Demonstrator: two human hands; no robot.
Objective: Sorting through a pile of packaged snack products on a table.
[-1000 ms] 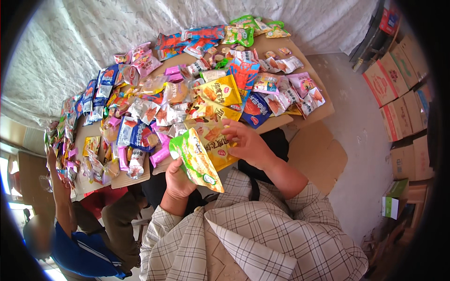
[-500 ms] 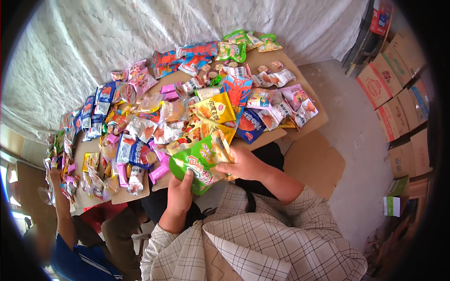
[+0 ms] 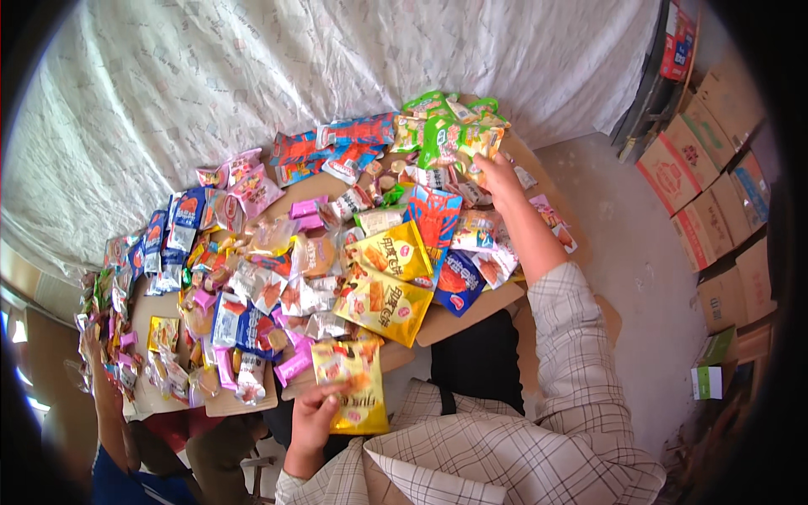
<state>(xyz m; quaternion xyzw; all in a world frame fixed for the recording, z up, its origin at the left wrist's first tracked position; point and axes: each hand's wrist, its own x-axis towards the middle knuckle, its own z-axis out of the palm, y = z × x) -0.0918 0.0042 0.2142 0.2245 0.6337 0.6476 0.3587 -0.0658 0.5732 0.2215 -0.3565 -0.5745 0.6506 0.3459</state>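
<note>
My left hand point(image 3: 311, 418) grips a yellow snack bag point(image 3: 358, 391) by its lower left side, just off the table's near edge. Stretched out to the far right, my right hand point(image 3: 497, 174) is closed on the right end of a green snack bag point(image 3: 443, 141), over a group of similar green bags point(image 3: 429, 103). Two more yellow snack bags point(image 3: 389, 303) lie overlapping near the middle front, beside a red-and-blue bag point(image 3: 433, 220). My right forearm crosses above small white packets and a pink packet point(image 3: 551, 215), partly covering them.
The cardboard-covered table point(image 3: 459, 322) carries heaps of snacks, including pink bags point(image 3: 254, 189), blue bags point(image 3: 187, 220) and red-and-blue bags point(image 3: 353, 132). A white sheet point(image 3: 337, 59) hangs behind. Cartons point(image 3: 673, 164) stand at the right. Another person's arm point(image 3: 107, 396) reaches in at the left.
The green bag has gone from in front of me to the far right in my right hand. My left hand has let go of it and now holds a yellow bag, lower down.
</note>
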